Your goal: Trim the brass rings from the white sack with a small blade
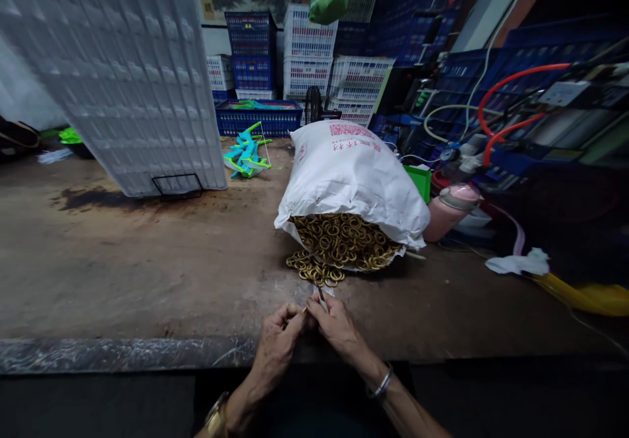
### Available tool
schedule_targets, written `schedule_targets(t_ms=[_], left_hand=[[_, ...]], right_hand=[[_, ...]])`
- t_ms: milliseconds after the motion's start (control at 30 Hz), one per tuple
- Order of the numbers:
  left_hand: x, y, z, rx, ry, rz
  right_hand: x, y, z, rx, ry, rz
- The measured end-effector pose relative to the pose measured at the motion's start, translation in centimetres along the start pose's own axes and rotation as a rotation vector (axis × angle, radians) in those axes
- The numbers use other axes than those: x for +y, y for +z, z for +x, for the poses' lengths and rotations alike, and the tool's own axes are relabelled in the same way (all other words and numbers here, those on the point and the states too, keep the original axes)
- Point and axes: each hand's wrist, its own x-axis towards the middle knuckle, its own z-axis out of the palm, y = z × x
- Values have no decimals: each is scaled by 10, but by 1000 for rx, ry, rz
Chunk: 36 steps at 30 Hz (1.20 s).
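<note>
My left hand (pixel 278 337) is closed in a pinch near the table's front edge. A brass-coloured ring seems to be between its fingertips, mostly hidden. Close against it, my right hand (pixel 339 328) grips a thin knife-like tool (pixel 322 299) that points up and away from me. Just beyond both hands, a small pile of brass-coloured rings (pixel 319 273) has spilled onto the wooden table (pixel 147 274). Many more rings (pixel 344 238) fill the mouth of a white woven sack (pixel 351 169), which lies on its side with its opening towards me.
A tall white ribbed plastic panel (pixel 142 84) stands in a black wire holder (pixel 177 185) at left. Turquoise and green pieces (pixel 247 154) lie behind it. Stacked crates (pixel 309 51) line the back. A pink bottle (pixel 452 210) and red hoses (pixel 484 113) are right of the sack.
</note>
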Motion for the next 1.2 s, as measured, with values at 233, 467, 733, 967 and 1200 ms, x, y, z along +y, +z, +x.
schedule_targets(t_ms=[233, 467, 733, 967, 1200], left_hand=[[0, 2, -3, -132, -171, -163], [1, 9, -1, -111, -170, -186], [-4, 19, 8, -4, -172, -34], [-8, 24, 10, -16, -83, 24], [-2, 18, 5, -82, -168, -20]], right_hand=[[9, -2, 0, 0, 57, 121], [11, -10, 1, 14, -33, 160], [18, -24, -10, -6, -225, -446], [16, -28, -17, -108, -202, -744], [24, -27, -6, -26, -84, -896]])
